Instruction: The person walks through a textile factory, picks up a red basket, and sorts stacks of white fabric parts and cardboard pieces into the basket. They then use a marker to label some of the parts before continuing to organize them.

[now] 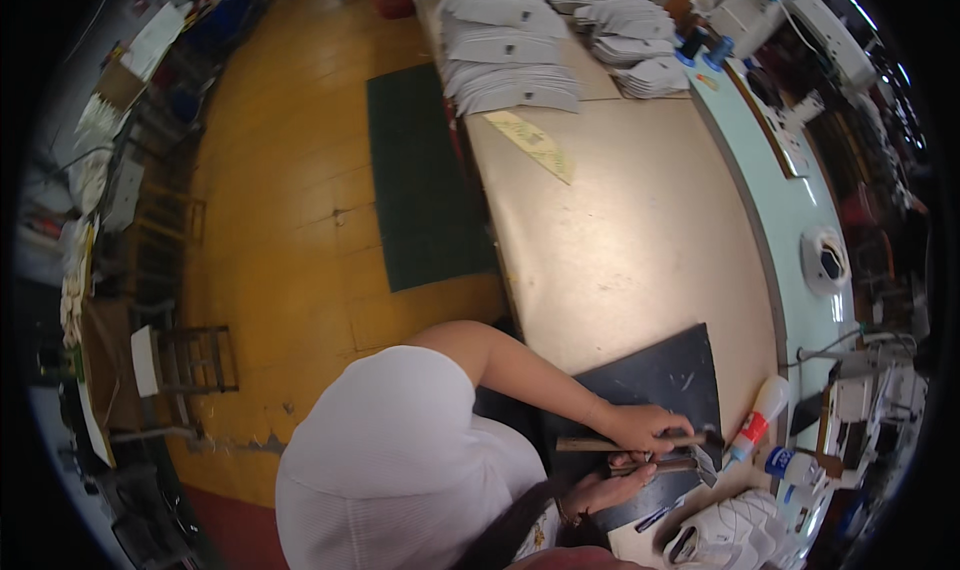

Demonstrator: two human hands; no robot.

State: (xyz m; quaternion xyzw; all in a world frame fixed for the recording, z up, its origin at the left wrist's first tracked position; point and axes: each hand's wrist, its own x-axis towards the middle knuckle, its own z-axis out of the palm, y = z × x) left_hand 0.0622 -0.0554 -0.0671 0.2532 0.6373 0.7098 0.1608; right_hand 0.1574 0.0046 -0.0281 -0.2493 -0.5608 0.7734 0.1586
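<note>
My left hand [645, 428] is closed around the wooden handle of a hammer [575, 445], whose dark head lies to the right of my fingers. Just below it, my right hand [612, 488], palm partly up, grips a second wooden-handled tool [678, 465] with a flat metal head, perhaps another hammer. The two handles lie nearly parallel, close together. Both hands are over a black mat [655, 370] on the tan worktable [620, 240]. Some fingers of my right hand are hidden behind the tools and the left hand.
A red-and-white bottle [762, 416] and a blue-labelled bottle [785, 464] stand right of the mat. A pen [652, 518] lies near stacked white pieces [735, 532]. Farther off are stacks of grey cut pieces [505, 50], a yellow pattern [535, 147] and a sewing machine [740, 15].
</note>
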